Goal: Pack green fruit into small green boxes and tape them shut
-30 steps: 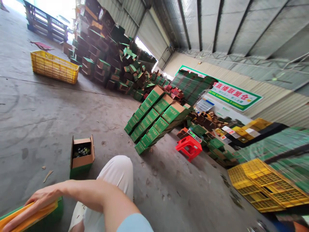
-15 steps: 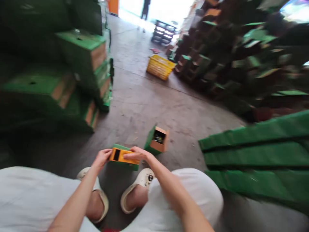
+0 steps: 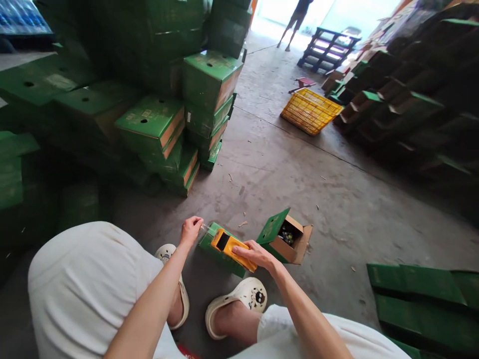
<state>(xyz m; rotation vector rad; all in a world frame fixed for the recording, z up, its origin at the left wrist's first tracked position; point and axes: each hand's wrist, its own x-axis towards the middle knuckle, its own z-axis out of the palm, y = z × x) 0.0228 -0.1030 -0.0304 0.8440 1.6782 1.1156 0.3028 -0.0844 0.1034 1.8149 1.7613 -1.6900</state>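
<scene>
A closed green carton [image 3: 229, 265] rests on the floor between my feet. Over its top my right hand [image 3: 258, 255] grips a long yellow handheld tool [image 3: 239, 252] with a black panel near its far-left end; its exact kind is unclear. My left hand [image 3: 191, 230] is pinched closed just left of the carton. From its fingertips a thin clear strip [image 3: 205, 228], tape-like, runs toward the carton's left end. Just beyond my right hand stands an open green carton [image 3: 277, 234], flaps up, with small dark items inside that I cannot make out.
Stacked green cartons [image 3: 149, 124] rise on the left, and more stacked boxes [image 3: 404, 114] line the right. Green cartons [image 3: 419, 294] lie at lower right. A yellow crate [image 3: 311, 110], a dark pallet [image 3: 327, 50] and a standing person [image 3: 297, 22] are farther off.
My left hand has come away from the yellow tool, and a clear strip now shows at its fingertips. My right hand keeps its grip. The view has swung left.
</scene>
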